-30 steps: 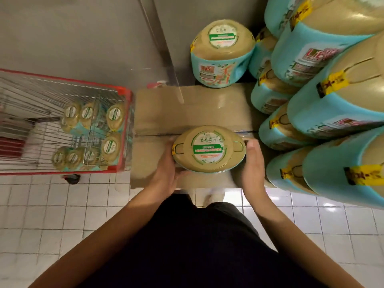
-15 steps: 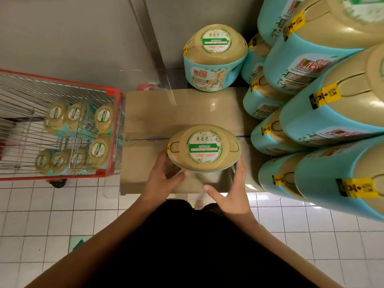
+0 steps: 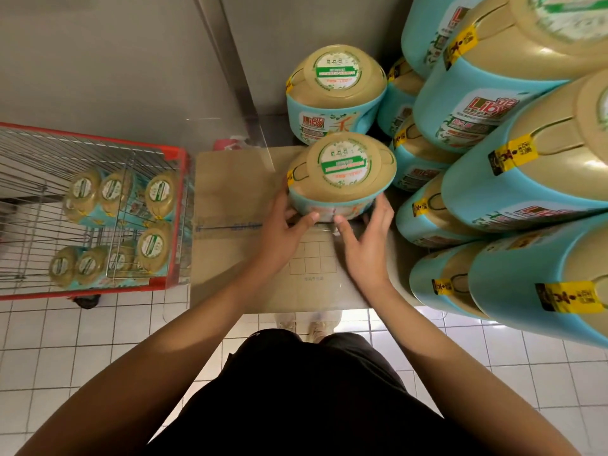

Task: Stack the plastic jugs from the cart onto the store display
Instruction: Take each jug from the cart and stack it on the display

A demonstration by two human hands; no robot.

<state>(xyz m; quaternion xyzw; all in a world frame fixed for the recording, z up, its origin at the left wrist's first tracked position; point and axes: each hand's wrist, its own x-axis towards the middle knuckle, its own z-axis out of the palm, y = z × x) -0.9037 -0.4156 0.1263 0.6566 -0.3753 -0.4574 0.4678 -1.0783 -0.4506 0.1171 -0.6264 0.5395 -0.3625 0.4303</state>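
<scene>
Since the frame half a second earlier, the jug [image 3: 340, 174] had slid away from me across the cardboard box [image 3: 230, 199], from near its front edge to close behind the back jug [image 3: 335, 90]. Nearest me, my left hand [image 3: 283, 225] and right hand [image 3: 368, 240] lay against its lower near wall. The fingers were spread wide and fairly straight, pressing rather than clasping. The jug stood upright on the box, lid up; I could not tell whether it already touched the back one.

I judged the main risk was overshoot. One more firm shove could ram the back jug and skew the row. Any drift right could knock the stack [image 3: 493, 133] piled high just beside it, and my right fingers could be caught between the two.

To the left rear of the box stood a clear panel [image 3: 250, 139], limiting room on that side. Well to the left was the cart [image 3: 179, 205], with more jugs [image 3: 153, 248] waiting inside. Behind everything ran a grey wall [image 3: 98, 60].
</scene>
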